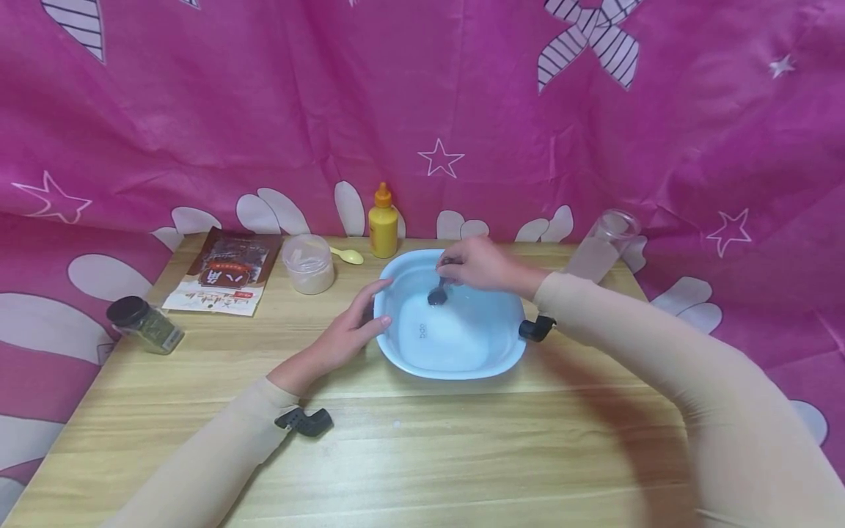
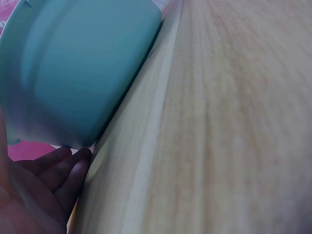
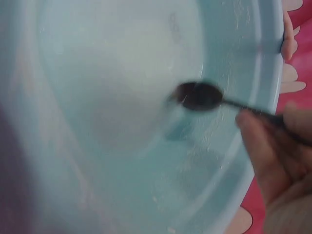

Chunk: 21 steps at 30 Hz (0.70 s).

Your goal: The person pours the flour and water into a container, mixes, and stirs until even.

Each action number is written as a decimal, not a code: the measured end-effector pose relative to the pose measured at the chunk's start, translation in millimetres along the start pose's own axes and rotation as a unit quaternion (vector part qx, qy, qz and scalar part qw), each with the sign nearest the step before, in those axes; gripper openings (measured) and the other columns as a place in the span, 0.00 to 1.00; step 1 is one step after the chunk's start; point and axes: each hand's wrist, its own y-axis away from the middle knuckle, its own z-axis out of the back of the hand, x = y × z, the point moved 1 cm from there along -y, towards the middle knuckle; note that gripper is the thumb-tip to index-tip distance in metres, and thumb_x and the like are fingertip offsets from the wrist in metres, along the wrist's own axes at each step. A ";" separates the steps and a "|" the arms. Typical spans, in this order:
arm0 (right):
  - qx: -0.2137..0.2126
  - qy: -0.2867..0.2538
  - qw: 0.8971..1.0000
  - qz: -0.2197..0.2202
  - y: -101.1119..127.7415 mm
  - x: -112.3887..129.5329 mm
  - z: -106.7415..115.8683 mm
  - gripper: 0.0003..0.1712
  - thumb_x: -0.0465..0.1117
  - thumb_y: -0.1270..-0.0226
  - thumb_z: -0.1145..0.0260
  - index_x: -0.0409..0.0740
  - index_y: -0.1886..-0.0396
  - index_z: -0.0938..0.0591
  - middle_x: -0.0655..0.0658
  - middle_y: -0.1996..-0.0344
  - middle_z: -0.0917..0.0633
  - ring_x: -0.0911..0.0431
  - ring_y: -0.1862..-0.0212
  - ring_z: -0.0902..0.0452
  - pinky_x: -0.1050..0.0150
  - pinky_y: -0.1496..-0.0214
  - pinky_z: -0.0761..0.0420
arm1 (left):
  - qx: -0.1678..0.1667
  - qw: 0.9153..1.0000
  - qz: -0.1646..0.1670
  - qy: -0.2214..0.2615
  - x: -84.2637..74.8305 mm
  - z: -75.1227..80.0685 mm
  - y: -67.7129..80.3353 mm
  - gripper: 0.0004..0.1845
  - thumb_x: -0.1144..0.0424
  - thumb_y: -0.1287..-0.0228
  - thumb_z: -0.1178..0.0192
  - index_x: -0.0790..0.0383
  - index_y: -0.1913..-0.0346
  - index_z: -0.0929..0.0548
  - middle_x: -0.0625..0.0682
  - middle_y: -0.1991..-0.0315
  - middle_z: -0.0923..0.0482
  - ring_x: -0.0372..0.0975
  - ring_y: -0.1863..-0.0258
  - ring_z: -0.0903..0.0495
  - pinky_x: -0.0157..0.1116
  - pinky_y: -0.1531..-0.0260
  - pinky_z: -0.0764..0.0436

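Observation:
A light blue basin [image 1: 508,352] with whitish liquid stands on the wooden table [image 1: 462,455]. My right hand [image 1: 478,265] hovers over its far rim and pinches a dark spoon [image 1: 438,294] whose bowl dips into the liquid. In the right wrist view the spoon [image 3: 199,95] is blurred above the basin's floor [image 3: 122,122], with my fingers [image 3: 258,146] around its handle. My left hand [image 1: 348,334] rests against the basin's left outer wall, fingers fairly straight. In the left wrist view those fingers [image 2: 68,170] touch the basin's side [image 2: 83,68].
Along the back edge stand a yellow squeeze bottle [image 1: 383,224], a small lidded tub [image 1: 308,264] with a pale spoon [image 1: 348,255] beside it, and a clear cup [image 1: 604,246]. A brown packet [image 1: 224,271] and a tipped spice jar [image 1: 144,324] lie at left.

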 end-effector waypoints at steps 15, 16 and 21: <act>0.096 0.035 0.995 0.010 9.1 -9.5 5.1 0.09 0.37 0.19 0.31 0.36 0.55 0.09 0.49 0.72 0.10 0.57 0.68 0.09 0.50 0.42 0.09 | -0.001 1.000 -0.006 0.001 1.7 -0.6 -1.0 0.36 0.58 0.13 0.42 0.47 0.11 0.42 0.62 0.11 0.44 0.62 0.16 0.37 0.62 0.20 0.33; 0.075 0.058 0.995 0.012 8.3 -10.4 6.2 0.09 0.37 0.19 0.31 0.37 0.55 0.08 0.50 0.73 0.11 0.58 0.68 0.11 0.50 0.43 0.10 | -0.001 1.000 -0.006 0.002 2.0 -0.6 -0.8 0.36 0.58 0.13 0.42 0.47 0.11 0.42 0.62 0.11 0.45 0.62 0.16 0.37 0.62 0.20 0.34; -0.008 0.081 0.997 0.013 4.9 -8.1 7.3 0.10 0.38 0.18 0.30 0.38 0.51 0.07 0.49 0.71 0.10 0.56 0.66 0.14 0.57 0.59 0.15 | -0.002 1.000 -0.005 0.004 2.8 -1.1 -0.4 0.36 0.58 0.13 0.42 0.47 0.11 0.42 0.61 0.11 0.45 0.62 0.16 0.37 0.61 0.19 0.35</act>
